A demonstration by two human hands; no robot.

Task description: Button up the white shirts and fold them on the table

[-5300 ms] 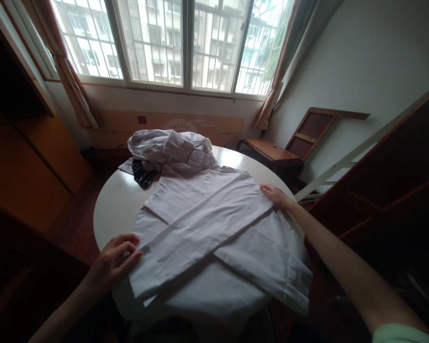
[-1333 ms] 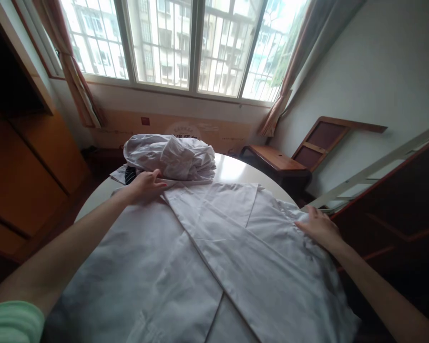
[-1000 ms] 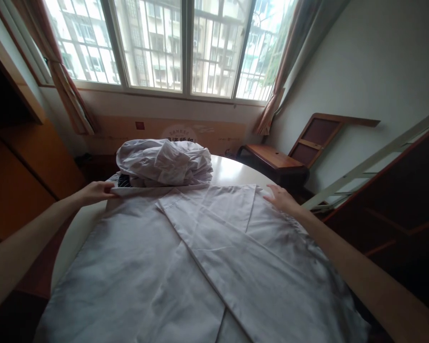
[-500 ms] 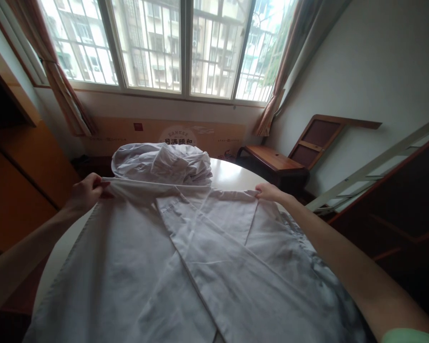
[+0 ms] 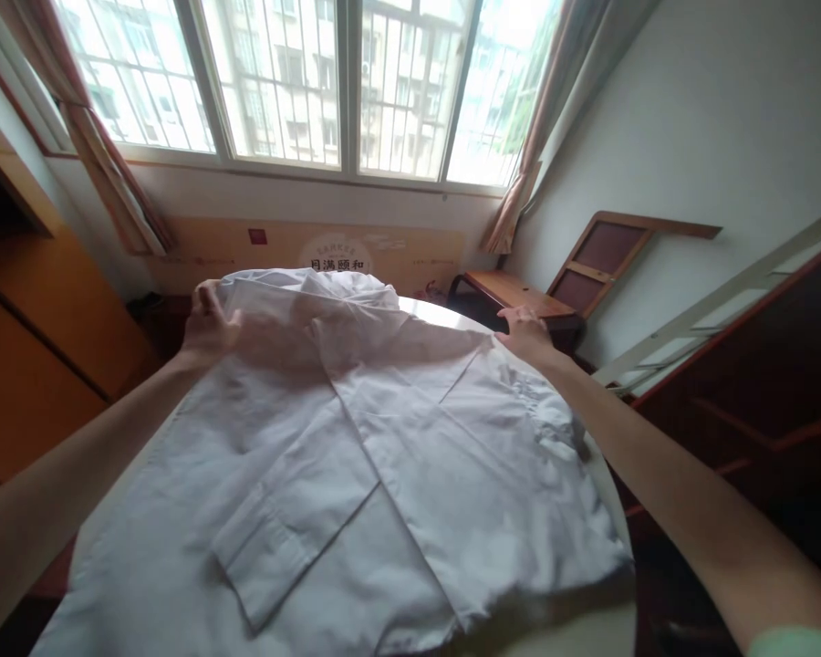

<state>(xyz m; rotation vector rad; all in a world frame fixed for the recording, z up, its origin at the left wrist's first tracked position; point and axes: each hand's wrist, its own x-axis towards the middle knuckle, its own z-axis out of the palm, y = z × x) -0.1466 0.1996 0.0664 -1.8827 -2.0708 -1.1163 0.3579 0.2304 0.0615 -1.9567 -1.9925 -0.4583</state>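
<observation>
Shirt [image 5: 356, 456] spread over round surface [image 5: 452, 315], far edge lifted. Left hand [image 5: 209, 324] pinches far-left corner, right hand [image 5: 526, 333] pinches far-right corner, both grips closed on cloth. Likely light, limp, creases easily; best held at corners. Clothes pile [image 5: 315, 283] behind, far side.

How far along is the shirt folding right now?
Done: both sleeves lie crossed over the white cotton shirt on the round white table. In hand: left hand and right hand lift its far edge. Left: the crumpled pale garment pile behind.
</observation>
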